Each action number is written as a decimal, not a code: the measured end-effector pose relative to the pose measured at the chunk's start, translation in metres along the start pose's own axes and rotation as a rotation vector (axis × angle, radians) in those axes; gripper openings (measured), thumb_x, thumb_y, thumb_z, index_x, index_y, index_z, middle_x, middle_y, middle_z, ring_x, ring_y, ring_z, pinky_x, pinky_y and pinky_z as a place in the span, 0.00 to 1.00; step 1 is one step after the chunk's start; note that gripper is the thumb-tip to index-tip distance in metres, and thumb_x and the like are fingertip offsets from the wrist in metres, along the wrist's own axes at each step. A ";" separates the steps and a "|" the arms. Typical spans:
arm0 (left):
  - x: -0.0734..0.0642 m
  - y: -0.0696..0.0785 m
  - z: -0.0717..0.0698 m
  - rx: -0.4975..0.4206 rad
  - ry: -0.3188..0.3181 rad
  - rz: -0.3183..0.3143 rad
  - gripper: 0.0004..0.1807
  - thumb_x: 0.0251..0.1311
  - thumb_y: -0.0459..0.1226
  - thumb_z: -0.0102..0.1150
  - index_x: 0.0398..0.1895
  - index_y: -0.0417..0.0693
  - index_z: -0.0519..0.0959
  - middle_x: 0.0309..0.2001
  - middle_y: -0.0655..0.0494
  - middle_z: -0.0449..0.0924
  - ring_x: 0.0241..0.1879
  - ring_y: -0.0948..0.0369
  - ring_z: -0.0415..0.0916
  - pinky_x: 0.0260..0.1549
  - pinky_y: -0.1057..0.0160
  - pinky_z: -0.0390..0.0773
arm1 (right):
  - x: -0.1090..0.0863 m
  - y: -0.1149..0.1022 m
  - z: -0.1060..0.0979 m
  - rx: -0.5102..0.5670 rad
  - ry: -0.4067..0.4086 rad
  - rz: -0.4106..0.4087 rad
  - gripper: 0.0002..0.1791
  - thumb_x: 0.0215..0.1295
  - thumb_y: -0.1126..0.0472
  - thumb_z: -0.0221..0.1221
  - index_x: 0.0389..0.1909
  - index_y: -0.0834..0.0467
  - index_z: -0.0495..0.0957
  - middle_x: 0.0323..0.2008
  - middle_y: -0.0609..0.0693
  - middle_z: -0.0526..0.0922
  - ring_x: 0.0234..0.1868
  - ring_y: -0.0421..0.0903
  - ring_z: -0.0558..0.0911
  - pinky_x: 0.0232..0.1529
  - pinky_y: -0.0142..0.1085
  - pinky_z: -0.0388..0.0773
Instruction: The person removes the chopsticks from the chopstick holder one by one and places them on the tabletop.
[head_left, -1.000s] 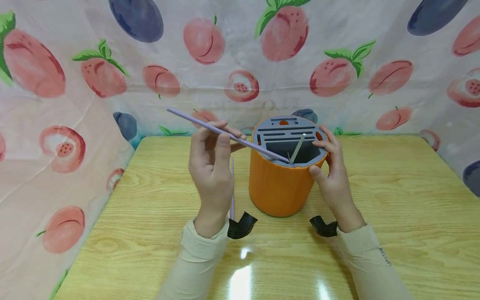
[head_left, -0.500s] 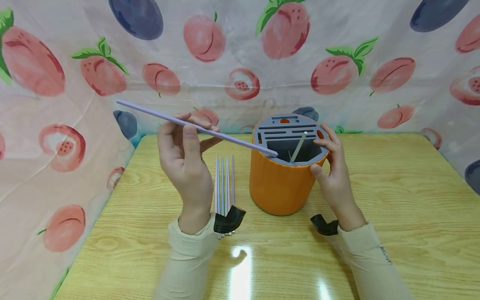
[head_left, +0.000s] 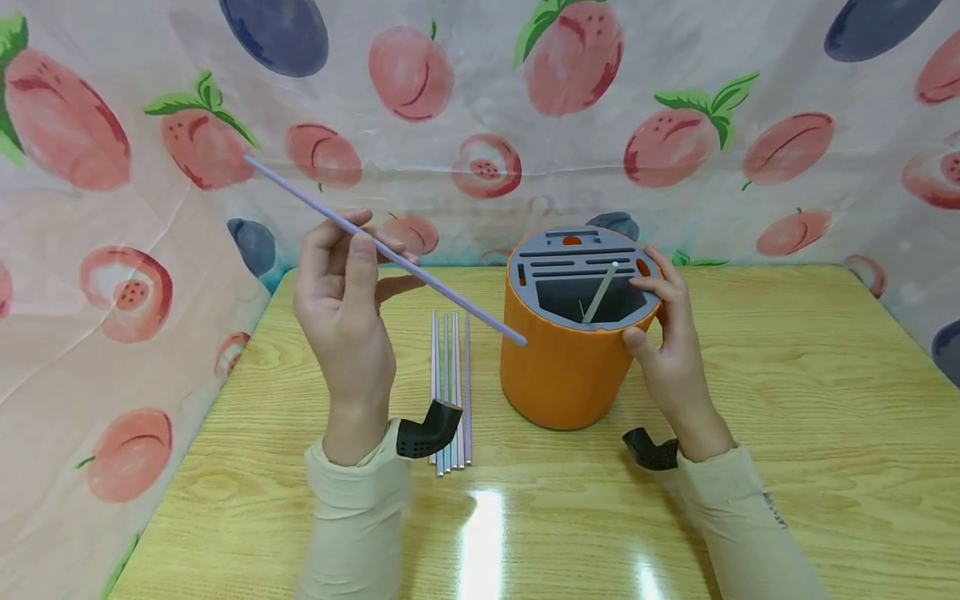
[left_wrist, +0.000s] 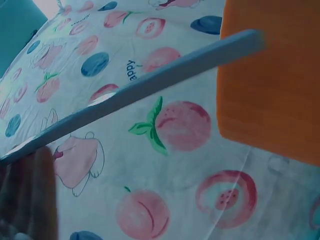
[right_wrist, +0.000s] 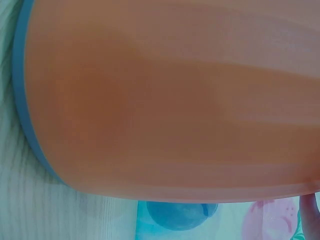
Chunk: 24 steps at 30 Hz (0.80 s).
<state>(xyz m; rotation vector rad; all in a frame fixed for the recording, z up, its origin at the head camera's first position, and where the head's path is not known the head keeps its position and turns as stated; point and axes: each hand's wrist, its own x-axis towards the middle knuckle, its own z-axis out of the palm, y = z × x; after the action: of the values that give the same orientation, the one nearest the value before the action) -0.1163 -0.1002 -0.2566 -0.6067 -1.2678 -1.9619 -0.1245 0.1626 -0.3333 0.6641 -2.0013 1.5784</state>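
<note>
My left hand (head_left: 341, 312) is raised left of an orange utensil holder (head_left: 562, 379) and pinches a purple chopstick (head_left: 450, 292) between thumb and fingers. The chopstick slants down to the right, its lower end overlapping the holder's front wall in the head view. In the left wrist view the chopstick (left_wrist: 150, 89) crosses toward the orange wall (left_wrist: 270, 95). My right hand (head_left: 667, 358) grips the holder's right rim, thumb in front and fingers over the top. A pale stick (head_left: 600, 292) leans inside the large opening of the grey slotted top (head_left: 536, 243).
Several pastel chopsticks (head_left: 447, 367) lie side by side on the wooden table (head_left: 795, 383), left of the holder, partly behind the black wrist mount (head_left: 431, 429). A fruit-print cloth (head_left: 555, 179) hangs behind and at the left.
My left hand has moved left, drawing the chopstick's lower end from over the holder's opening to in front of its wall. The chopstick now slopes more steeply than half a second ago. My right hand stays.
</note>
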 end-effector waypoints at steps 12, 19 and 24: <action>0.001 -0.007 -0.004 0.338 -0.238 -0.338 0.11 0.62 0.33 0.48 0.45 0.34 0.72 0.34 0.43 0.74 0.32 0.53 0.74 0.28 0.55 0.79 | 0.001 0.001 0.000 0.009 -0.004 -0.005 0.39 0.57 0.41 0.54 0.54 0.71 0.60 0.67 0.54 0.48 0.65 0.50 0.53 0.60 0.35 0.54; 0.001 -0.045 -0.027 0.583 -0.283 -0.514 0.10 0.62 0.41 0.50 0.45 0.51 0.75 0.33 0.49 0.75 0.31 0.59 0.75 0.29 0.61 0.79 | 0.001 0.001 0.001 0.008 0.001 0.002 0.38 0.57 0.42 0.55 0.54 0.70 0.60 0.67 0.54 0.48 0.65 0.50 0.53 0.60 0.35 0.53; -0.001 -0.067 -0.041 0.728 -0.304 -0.553 0.10 0.62 0.42 0.50 0.44 0.53 0.76 0.32 0.50 0.77 0.29 0.60 0.75 0.28 0.61 0.79 | 0.000 0.000 0.001 0.012 0.000 0.006 0.38 0.57 0.42 0.55 0.54 0.70 0.60 0.67 0.53 0.48 0.65 0.50 0.53 0.61 0.36 0.53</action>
<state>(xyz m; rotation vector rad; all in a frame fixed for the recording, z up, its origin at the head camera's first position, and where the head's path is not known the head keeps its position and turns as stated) -0.1679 -0.1198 -0.3126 -0.1868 -2.3776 -1.6382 -0.1250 0.1618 -0.3336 0.6635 -1.9965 1.5953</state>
